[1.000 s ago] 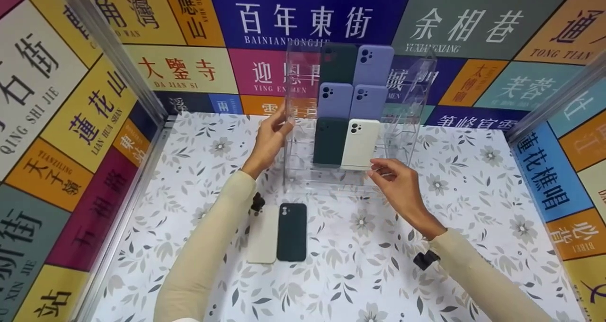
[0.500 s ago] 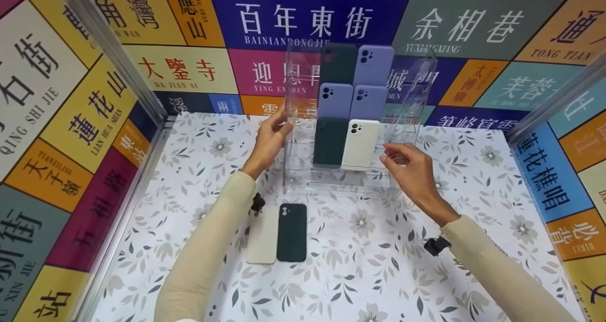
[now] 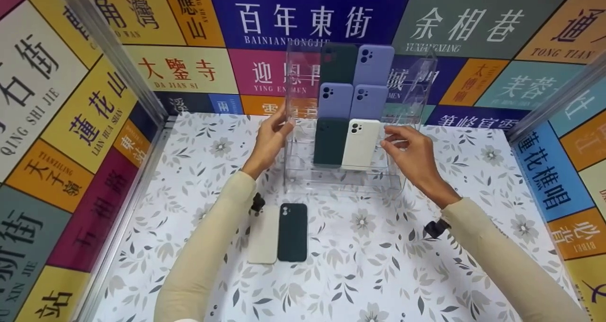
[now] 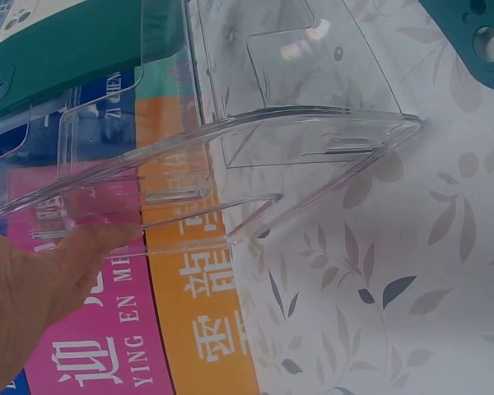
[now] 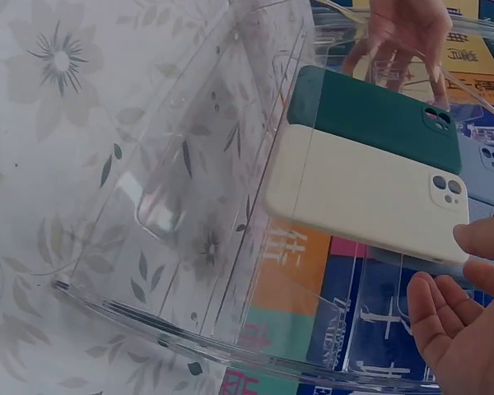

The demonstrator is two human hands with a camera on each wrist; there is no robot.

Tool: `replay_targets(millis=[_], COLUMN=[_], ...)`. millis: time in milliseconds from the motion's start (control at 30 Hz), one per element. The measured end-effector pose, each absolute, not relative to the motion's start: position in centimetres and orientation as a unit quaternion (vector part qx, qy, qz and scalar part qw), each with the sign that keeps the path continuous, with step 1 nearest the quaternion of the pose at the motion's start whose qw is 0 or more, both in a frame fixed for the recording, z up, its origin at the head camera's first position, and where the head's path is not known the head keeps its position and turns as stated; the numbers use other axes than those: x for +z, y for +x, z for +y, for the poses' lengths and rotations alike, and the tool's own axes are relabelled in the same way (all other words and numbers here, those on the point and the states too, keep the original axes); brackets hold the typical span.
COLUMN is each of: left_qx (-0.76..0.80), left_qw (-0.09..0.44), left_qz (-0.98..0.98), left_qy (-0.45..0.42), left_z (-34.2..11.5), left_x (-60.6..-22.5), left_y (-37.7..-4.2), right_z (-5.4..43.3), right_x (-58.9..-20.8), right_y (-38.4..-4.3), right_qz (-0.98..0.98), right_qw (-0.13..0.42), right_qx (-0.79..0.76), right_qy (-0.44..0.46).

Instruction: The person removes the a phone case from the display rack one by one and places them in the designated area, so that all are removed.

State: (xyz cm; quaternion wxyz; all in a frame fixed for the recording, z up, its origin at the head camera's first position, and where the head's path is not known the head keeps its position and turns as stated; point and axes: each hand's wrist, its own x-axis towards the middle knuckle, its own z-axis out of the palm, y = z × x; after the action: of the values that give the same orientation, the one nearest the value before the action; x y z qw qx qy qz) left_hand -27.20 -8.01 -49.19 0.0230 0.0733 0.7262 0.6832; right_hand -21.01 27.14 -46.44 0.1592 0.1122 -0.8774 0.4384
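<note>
The clear acrylic display stand is upright on the floral table surface and carries 6 phone cases in 3 rows of 2. In the bottom row, the cream phone case leans at the right, beside a dark green phone case. The middle row has 2 lavender phone cases. In the top row there is a second dark green case at the left and a third lavender case at the right.

The left hand touches the left side panel of the stand; I cannot tell if its fingers close around the edge. The right hand is just beside the right edge of the cream phone case, with fingers loosely bent and nothing held; whether a fingertip touches the case is not clear.

In front of the stand, a loose cream case and a loose dark green case lie side by side. Behind stands a colourful wall with Chinese characters.
</note>
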Motion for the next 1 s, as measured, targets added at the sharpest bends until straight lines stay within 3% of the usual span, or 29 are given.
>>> replay_targets(millis=[267,1000], left_qx=[0.684,0.683], left_qw=[0.024,0.013], left_qz=[0.726,0.726], left_qy=[0.069,0.074], left_z=[-8.3,-8.0], left_x=[-49.5,-49.3], left_y=[-27.0,-27.4], right_z=[26.4,25.6], right_x=[-46.5,-47.5], right_y=[-22.0,-22.6], right_qz=[-0.881,-0.843], right_qw=[0.147,0.233], right_qx=[0.437,0.470], right_qy=[0.105,0.121])
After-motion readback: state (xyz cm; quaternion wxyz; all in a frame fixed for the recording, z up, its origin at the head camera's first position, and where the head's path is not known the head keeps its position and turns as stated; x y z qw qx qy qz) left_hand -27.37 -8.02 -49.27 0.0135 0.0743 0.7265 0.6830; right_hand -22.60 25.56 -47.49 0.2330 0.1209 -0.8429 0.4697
